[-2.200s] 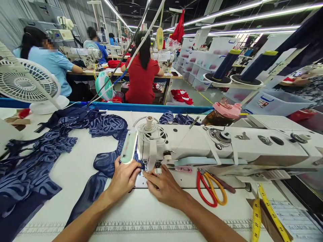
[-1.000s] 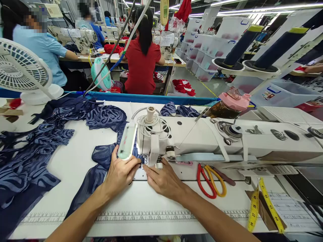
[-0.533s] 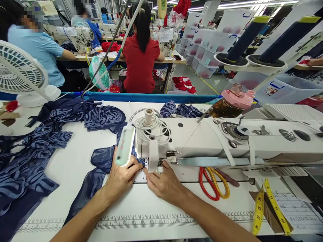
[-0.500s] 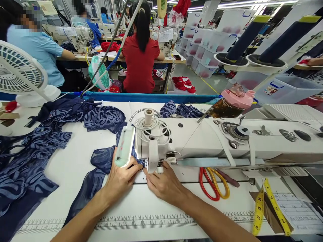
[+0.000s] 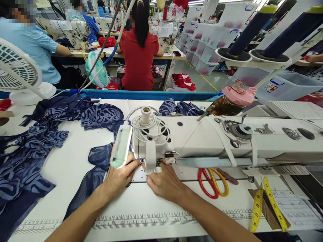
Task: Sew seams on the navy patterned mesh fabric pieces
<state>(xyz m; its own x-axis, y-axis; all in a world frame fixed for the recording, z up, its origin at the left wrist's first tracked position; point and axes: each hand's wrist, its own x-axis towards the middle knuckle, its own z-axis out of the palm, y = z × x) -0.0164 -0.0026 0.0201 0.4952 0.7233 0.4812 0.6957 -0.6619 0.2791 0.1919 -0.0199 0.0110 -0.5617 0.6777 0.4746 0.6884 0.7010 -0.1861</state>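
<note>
One white table spread beneath the work; one white sewing machine lay across its right part; one loose heap of navy patterned fabric covered its left side; one run of navy cloth lay just beside the left hand, reaching down past the wrist; two navy thread cones stood at the upper right. Two hands worked at the machine's needle end: the left had bent fingers set close together, tips forward; the right hand was curled, its fingertips partly hidden by the machine; whether either gripped cloth could not be told. One pale lamp hung over the left hand; one pair of red-and-yellow-handled scissors lay right of the right hand.
</note>
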